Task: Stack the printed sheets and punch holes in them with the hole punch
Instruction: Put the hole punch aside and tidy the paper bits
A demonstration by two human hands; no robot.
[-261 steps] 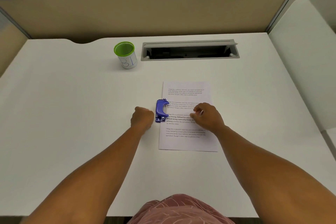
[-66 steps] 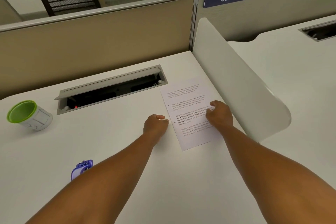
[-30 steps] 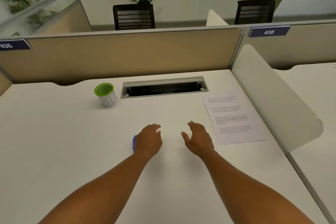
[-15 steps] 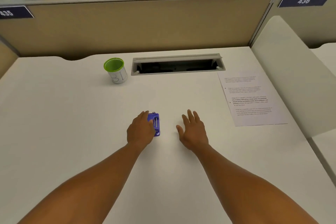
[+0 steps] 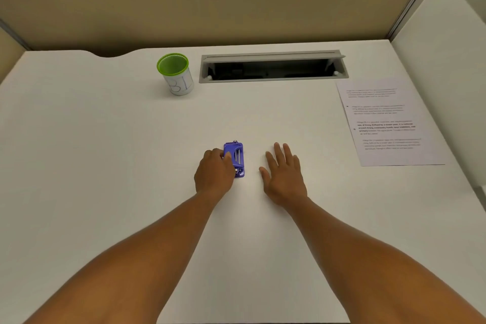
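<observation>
Gripping the hole punch (image 5: 234,158), the left hand (image 5: 214,175) needed a square hold; the right hand (image 5: 283,173) lay open, flat beside it; printed sheets (image 5: 389,123) sat well right.

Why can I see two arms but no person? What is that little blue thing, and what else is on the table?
The camera sits on the person's head and looks down, so you see what they see: their own two arms stretched out over a white desk.

The left hand is curled around the little blue thing, which is a hole punch. It presses round holes into paper. It sits on the desk, and the hand grips its left side.

The right hand lies open and flat on the desk and holds nothing.

Far over on the right lie the printed sheets, out of both hands' touch. At the back stands a white cup with a green rim, and next to it is a long open slot in the desk, probably for cables.
</observation>
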